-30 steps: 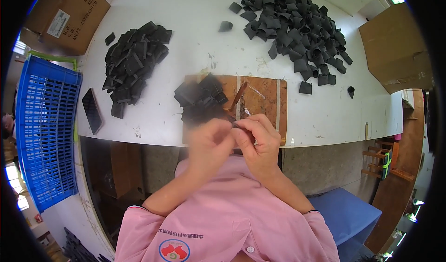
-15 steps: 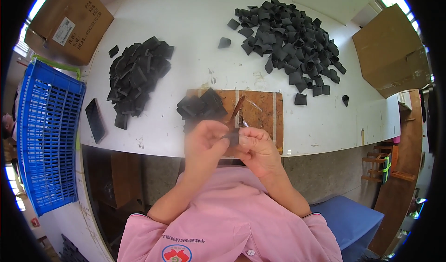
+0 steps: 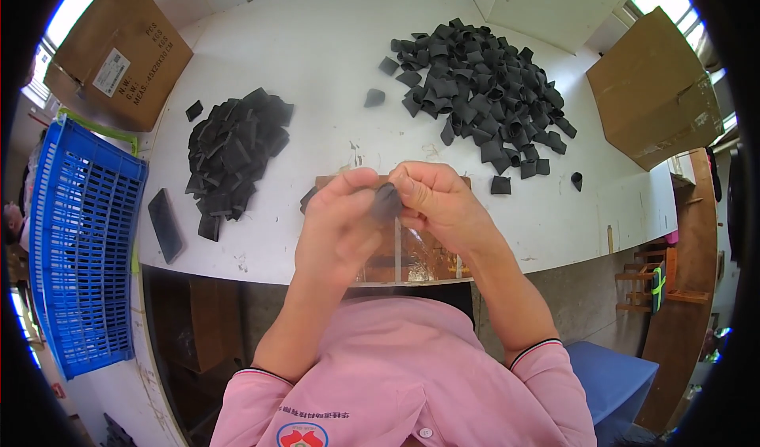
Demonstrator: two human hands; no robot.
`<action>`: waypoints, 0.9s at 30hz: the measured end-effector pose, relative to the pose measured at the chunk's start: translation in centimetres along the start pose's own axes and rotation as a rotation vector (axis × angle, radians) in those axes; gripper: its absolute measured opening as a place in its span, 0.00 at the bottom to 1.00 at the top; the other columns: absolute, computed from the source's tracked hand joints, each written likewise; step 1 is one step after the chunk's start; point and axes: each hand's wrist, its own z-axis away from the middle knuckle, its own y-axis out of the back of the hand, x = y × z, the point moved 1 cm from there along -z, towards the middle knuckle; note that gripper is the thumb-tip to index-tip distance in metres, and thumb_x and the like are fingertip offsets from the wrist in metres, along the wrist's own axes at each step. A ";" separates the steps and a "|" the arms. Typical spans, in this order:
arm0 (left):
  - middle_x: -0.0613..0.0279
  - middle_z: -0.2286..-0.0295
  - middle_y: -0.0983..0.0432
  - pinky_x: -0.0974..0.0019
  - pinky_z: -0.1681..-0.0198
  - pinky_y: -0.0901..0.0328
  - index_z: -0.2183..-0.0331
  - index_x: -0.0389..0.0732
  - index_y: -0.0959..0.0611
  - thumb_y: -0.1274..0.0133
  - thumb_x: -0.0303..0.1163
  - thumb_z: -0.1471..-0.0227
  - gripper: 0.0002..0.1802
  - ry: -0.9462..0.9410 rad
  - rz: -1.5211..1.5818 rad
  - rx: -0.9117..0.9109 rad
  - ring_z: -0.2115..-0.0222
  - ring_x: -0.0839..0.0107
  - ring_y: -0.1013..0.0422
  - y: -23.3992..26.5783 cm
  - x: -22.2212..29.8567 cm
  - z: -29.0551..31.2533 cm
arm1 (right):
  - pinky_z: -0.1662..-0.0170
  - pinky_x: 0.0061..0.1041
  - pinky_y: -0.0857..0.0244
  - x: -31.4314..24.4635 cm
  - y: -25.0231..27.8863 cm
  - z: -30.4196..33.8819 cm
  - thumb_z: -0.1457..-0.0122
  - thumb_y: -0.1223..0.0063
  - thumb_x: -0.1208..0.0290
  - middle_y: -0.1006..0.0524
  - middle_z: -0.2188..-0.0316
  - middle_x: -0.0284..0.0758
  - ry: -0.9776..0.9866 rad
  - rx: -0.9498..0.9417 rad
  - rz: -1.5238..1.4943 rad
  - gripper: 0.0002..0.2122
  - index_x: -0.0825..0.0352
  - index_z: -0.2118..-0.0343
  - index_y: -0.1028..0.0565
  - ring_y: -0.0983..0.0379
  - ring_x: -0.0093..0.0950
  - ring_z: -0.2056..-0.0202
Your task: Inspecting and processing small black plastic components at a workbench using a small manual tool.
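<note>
Above the near edge of the table, both of my hands are raised around one small dark grey piece of soft sheet-like material, blurred by motion. My right hand pinches it between thumb and fingers. My left hand is against its left side, its lower fingers smeared, so its grip is unclear. Under the hands lies a brown work board with pale strips, largely covered by them. A few flat dark pieces show at the board's left edge, mostly hidden behind my left hand.
A heap of flat dark pieces lies at left, beside a phone. A larger heap of rolled, tube-like dark pieces sits at far right. Cardboard boxes stand at both sides, with a blue plastic basket at left.
Both hands have risen away from my body with the dark piece, now covering much of the board. The dark tool and the small stack seen on the board earlier are largely hidden.
</note>
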 end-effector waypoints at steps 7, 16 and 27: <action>0.62 0.80 0.32 0.80 0.91 0.52 0.64 0.32 0.30 0.58 0.21 0.52 0.10 -0.228 -0.214 -0.035 0.93 0.84 0.48 -1.8 -0.3 0.5 | 0.81 0.11 0.51 -0.9 -0.3 0.1 0.43 0.58 0.67 0.38 0.85 0.21 0.118 0.104 0.201 0.11 0.66 0.79 0.33 0.47 0.11 0.83; 0.60 0.70 0.30 0.81 0.78 0.41 0.60 0.30 0.31 0.54 0.23 0.53 0.15 -0.560 -0.878 0.201 0.80 0.82 0.36 -0.9 -0.8 0.4 | 0.80 0.13 0.48 0.1 0.1 0.3 0.45 0.55 0.68 0.37 0.86 0.24 0.128 0.169 0.377 0.09 0.68 0.77 0.31 0.43 0.14 0.83; 0.61 0.72 0.30 0.75 0.65 0.40 0.71 0.34 0.27 0.55 0.26 0.50 0.05 -0.757 -0.545 0.076 0.71 0.77 0.35 -2.0 -0.7 0.2 | 0.79 0.23 0.38 0.1 -2.7 1.8 0.60 0.41 0.72 0.32 0.75 0.35 0.892 0.478 1.196 0.13 0.69 0.70 0.30 0.33 0.29 0.75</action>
